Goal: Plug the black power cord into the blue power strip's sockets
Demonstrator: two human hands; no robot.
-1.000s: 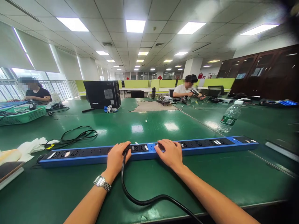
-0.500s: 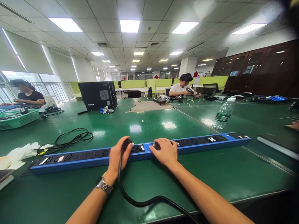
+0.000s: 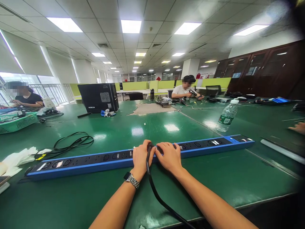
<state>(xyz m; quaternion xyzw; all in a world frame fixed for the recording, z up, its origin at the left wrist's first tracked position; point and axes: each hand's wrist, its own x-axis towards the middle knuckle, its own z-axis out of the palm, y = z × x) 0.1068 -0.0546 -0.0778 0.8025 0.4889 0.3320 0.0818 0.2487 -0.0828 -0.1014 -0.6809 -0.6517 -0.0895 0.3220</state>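
Note:
A long blue power strip (image 3: 88, 168) with black sockets lies across the green table. My left hand (image 3: 141, 157), wearing a metal-band watch on its wrist, is closed around the plug of a thick black power cord (image 3: 153, 187). The plug sits over the strip's middle, mostly covered by the fingers, so I cannot tell whether it is in a socket. From there the cord drops toward the front edge. Right beside it, my right hand (image 3: 169, 156) is closed over the strip, its fingers curled across the top. What lies under those fingertips is hidden.
A clear water bottle (image 3: 226, 117) stands behind the strip's right part. A coiled black cable (image 3: 69, 143), white tissue (image 3: 17, 160) and a green basket (image 3: 19, 122) are at left. Farther back are a black computer case (image 3: 97, 98) and a seated person (image 3: 183, 90).
My left hand has moved right along the strip with the plug and now sits close to my right hand. The cord has shifted with it. My right hand stays on the strip.

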